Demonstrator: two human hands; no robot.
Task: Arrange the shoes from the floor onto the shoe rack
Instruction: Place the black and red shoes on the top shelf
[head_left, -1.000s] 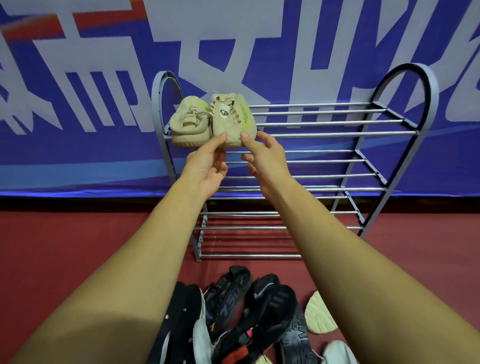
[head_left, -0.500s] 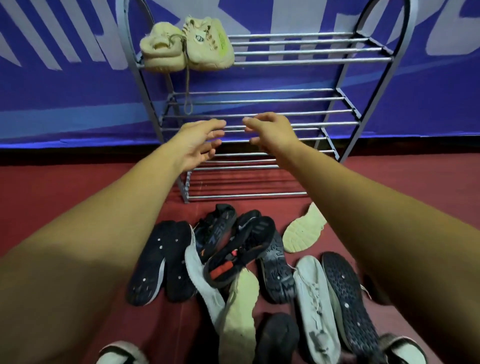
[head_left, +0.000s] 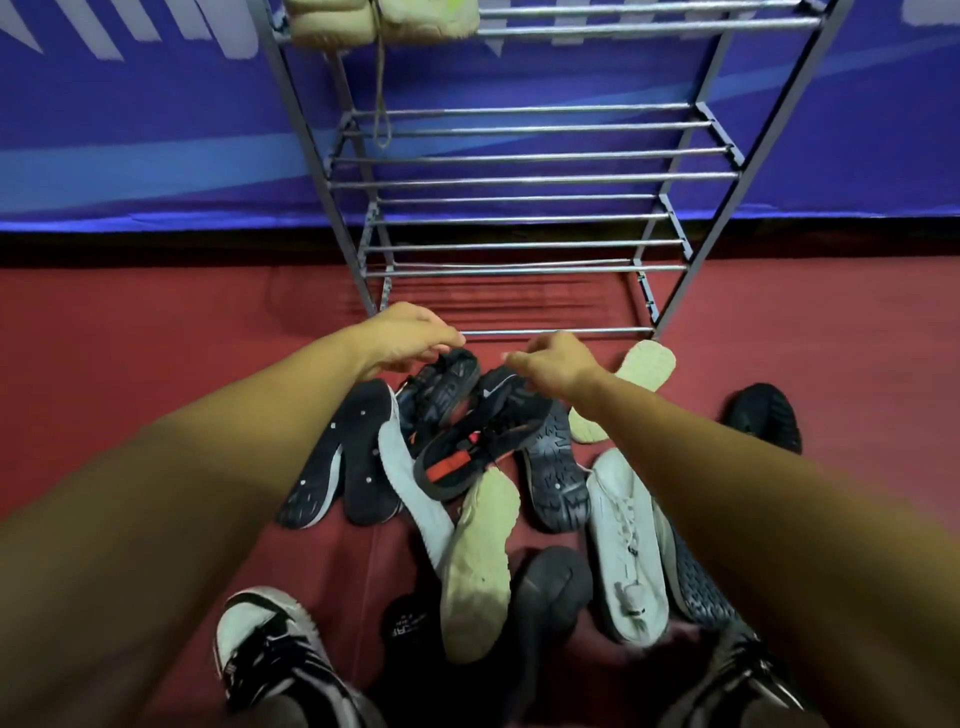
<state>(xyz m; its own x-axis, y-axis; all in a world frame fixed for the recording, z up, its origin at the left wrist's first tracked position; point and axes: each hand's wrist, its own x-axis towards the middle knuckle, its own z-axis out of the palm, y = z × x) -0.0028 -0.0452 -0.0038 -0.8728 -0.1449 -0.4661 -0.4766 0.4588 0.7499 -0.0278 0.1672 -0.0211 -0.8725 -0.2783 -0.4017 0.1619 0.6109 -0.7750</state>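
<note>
Our left grip and right grip hang released and empty just above the heap on the red floor. The left is over a black trainer, the right over a black-and-orange trainer. We should probably take matching shoes by the heels and lift them clear before raising them to the shoe rack, beyond the heap, where a beige pair sits.

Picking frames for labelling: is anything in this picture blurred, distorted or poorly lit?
Head view: wide-angle distortion splays the shoe rack uprights and swells the forearms; left hand and right hand look slightly smeared; the shoes on the floor are dimly but evenly lit; the beige pair is cropped by the top edge.
</note>
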